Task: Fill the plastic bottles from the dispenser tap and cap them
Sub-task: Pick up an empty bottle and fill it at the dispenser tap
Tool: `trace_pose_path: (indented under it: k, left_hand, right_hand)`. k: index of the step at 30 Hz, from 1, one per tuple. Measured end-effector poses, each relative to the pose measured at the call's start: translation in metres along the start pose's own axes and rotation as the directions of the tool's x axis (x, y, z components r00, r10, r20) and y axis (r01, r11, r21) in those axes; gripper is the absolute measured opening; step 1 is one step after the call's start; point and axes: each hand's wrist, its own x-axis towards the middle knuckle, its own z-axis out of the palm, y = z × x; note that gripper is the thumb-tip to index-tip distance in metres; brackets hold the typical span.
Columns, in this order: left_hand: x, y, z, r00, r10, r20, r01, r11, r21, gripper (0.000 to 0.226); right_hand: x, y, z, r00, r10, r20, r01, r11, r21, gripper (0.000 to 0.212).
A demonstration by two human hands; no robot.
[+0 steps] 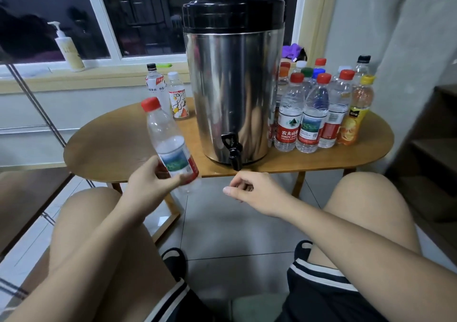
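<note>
My left hand [154, 177] grips the lower part of a clear plastic bottle [165, 136] with a red cap, tilted left over the table's front edge. The bottle looks partly filled. A steel dispenser [233, 94] with a black lid stands mid-table, its black tap [232, 149] hanging over the front edge. My right hand [249, 188] hovers just below and in front of the tap, fingers loosely curled, holding nothing. Several capped bottles [314, 109] cluster right of the dispenser, and two capped bottles [168, 94] stand behind on the left.
The wooden oval table [111, 148] is low, with my knees close to its front edge. A pump bottle [68, 49] sits on the windowsill behind. A metal rack [37, 113] stands at the left, steps at the right.
</note>
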Motion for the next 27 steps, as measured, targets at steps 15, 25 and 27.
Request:
trace_pose_path:
  k: [15,25,27]
  left_hand:
    - [-0.022,-0.029,0.065,0.891,0.039,0.452,-0.187,0.939,0.288,0.060]
    - [-0.024,-0.006,0.049,0.956,0.223,0.193,-0.213,0.975,-0.068,0.046]
    - [-0.025,-0.006,0.049,0.946,0.264,0.190,-0.266,0.964,-0.015,0.034]
  right_hand:
    - [-0.006,0.005,0.016,0.983,-0.019,0.182,-0.005,0.991,0.132,0.073]
    - [-0.011,0.015,0.007,0.927,0.142,0.348,-0.013,0.938,-0.348,0.058]
    - [-0.013,0.014,0.011,0.917,0.139,0.374,0.017,0.923,-0.384,0.059]
